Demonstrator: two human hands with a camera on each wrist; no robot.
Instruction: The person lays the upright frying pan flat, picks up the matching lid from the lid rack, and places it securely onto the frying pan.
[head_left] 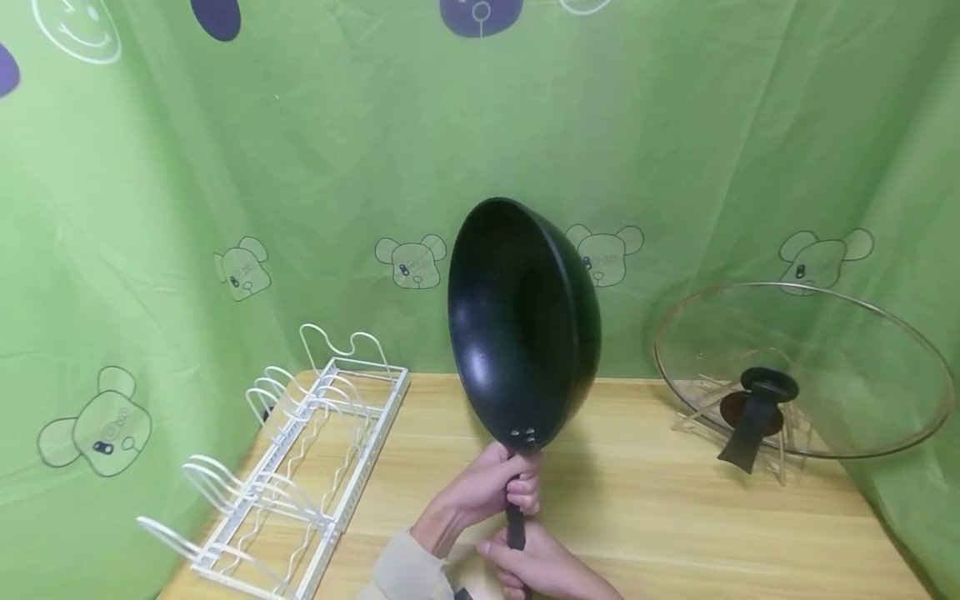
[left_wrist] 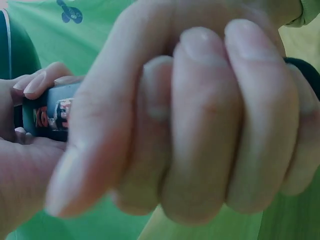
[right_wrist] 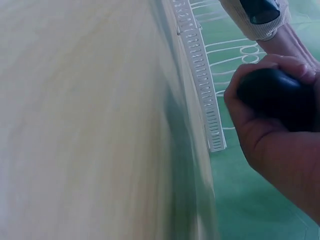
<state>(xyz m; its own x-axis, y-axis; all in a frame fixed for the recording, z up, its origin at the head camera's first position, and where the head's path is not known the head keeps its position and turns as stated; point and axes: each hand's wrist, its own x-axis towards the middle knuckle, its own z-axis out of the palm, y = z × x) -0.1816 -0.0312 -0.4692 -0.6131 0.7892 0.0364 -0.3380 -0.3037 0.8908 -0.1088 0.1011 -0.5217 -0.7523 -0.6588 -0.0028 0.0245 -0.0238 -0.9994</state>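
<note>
A deep black wok (head_left: 517, 333) is held upright over the wooden table, its opening turned to the left in the head view. Just below the rivets, my left hand (head_left: 491, 483) curls round the upper part of the black handle (head_left: 515, 527). My right hand (head_left: 543, 562) grips lower down, near the end. In the left wrist view the fingers of the right hand (left_wrist: 200, 115) fill the foreground, while the left hand (left_wrist: 30, 160) holds the handle (left_wrist: 52, 107), which bears lettering. The right wrist view shows the rounded handle end (right_wrist: 275, 95) inside my right hand (right_wrist: 275, 155).
A white wire rack (head_left: 300, 467) with upright loops stands on the left of the wooden table (head_left: 660, 517). At the right, a large glass lid (head_left: 862, 375) with a black handle leans over some thin wooden pieces (head_left: 705, 404). A green patterned curtain (head_left: 525, 125) encloses the table.
</note>
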